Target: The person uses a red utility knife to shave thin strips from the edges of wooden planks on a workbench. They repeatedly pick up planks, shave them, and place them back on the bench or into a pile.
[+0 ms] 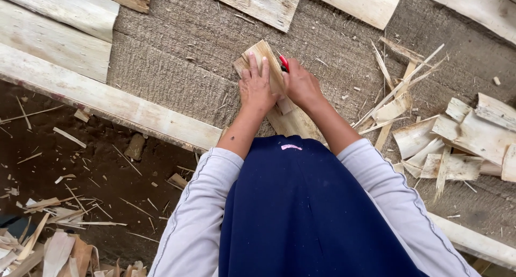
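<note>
Wide grey rough-sawn work surface [177, 56], pale planks along edges. Heap of pale trimmed wood strips [457, 142] at right: much cut already. Thin pale wood sheet [269, 73] mid-surface, untrimmed portion remaining. Left hand [257, 86] flat, pressing sheet. Right hand [302, 85] clenched around red-handled cutter [283, 62]. No obstruction.

Soft, even daylight fills the view, bright without glare. Only faint shadows sit under the hands [279, 89]. Focus is sharp around them; planks far from the hands bend slightly with wide-angle distortion.
</note>
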